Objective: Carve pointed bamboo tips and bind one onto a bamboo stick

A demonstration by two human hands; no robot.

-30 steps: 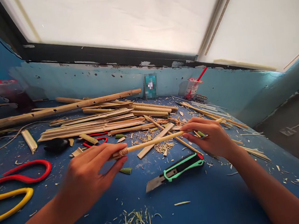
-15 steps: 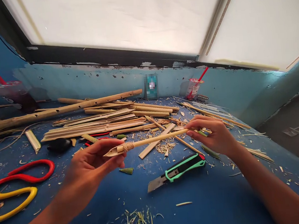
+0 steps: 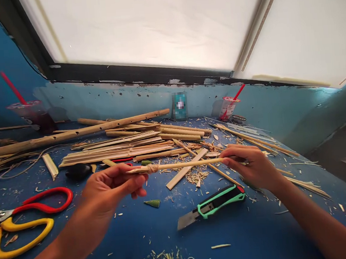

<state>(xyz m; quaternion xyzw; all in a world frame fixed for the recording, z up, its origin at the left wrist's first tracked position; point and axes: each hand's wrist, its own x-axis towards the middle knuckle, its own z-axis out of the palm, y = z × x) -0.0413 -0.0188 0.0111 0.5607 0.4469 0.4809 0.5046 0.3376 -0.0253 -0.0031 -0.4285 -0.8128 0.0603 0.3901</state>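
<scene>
A thin bamboo stick [image 3: 187,164] is held level above the table between my two hands. Its left end carries a pointed piece bound on with twine [image 3: 152,168]. My left hand [image 3: 114,184] pinches that pointed end between thumb and fingers. The fingers of my right hand [image 3: 244,161] are closed on the stick's other end, whose tip they hide. Below the stick, a green and black utility knife [image 3: 215,206] lies on the table, blade out and pointing left. A flat bamboo strip [image 3: 185,170] and shavings lie behind the stick.
Scissors with red and yellow handles [image 3: 30,220] lie at the left. Bamboo poles [image 3: 83,130] and split strips [image 3: 115,152] are piled at the back. Cups with red straws stand at the left [image 3: 31,116] and right [image 3: 228,107]. A black rounded object [image 3: 78,171] sits near the pile.
The stick has turned slightly about its length, so the pointed end shows more edge-on. Both hands still hold it. The whole view has shifted, moving the scene right and down.
</scene>
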